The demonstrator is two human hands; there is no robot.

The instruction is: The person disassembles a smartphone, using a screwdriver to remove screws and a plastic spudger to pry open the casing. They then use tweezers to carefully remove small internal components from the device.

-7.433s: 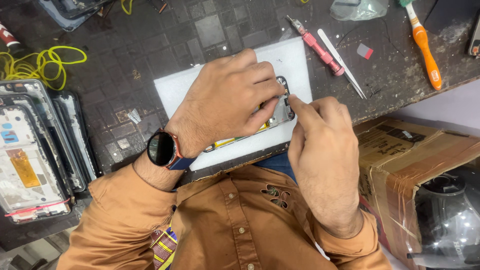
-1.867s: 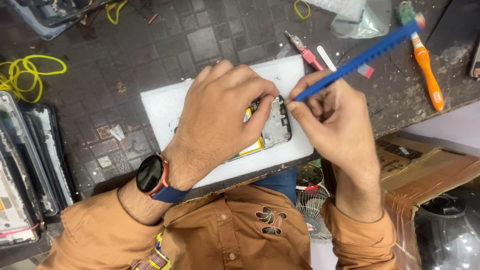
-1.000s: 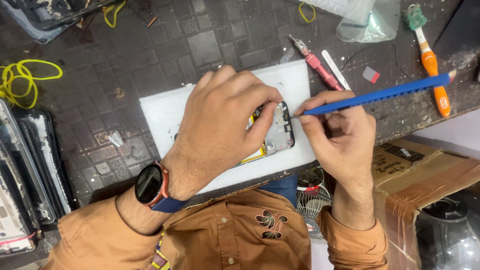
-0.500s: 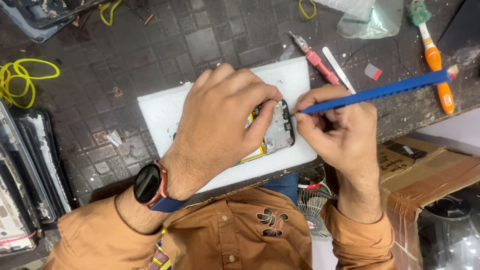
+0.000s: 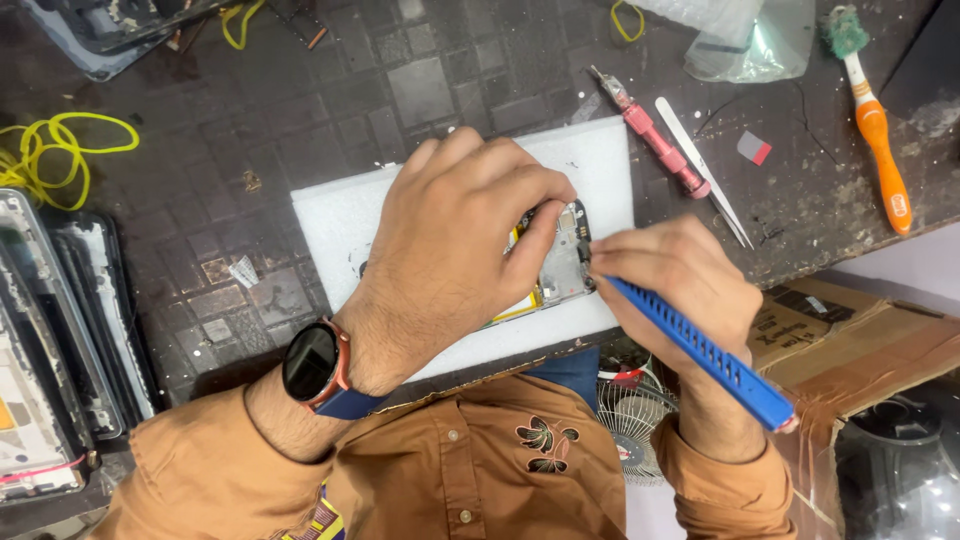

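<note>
Two hands are working over one opened phone (image 5: 562,262), which is lying on a white foam pad (image 5: 610,160) near the middle of the dark bench. Near the body, the right hand (image 5: 675,285) is gripping one blue ridged tool (image 5: 700,350), its tip touching the phone's right edge. The left hand (image 5: 450,250) is pressing down on the phone, covering most of it, so only the metal frame and a yellow strip are showing. Farther right, one red screwdriver (image 5: 650,130), one white spudger (image 5: 703,170) and one orange brush (image 5: 872,115) are lying apart. At the left edge, stacked phone frames (image 5: 60,330) are being cut off, their count unclear.
</note>
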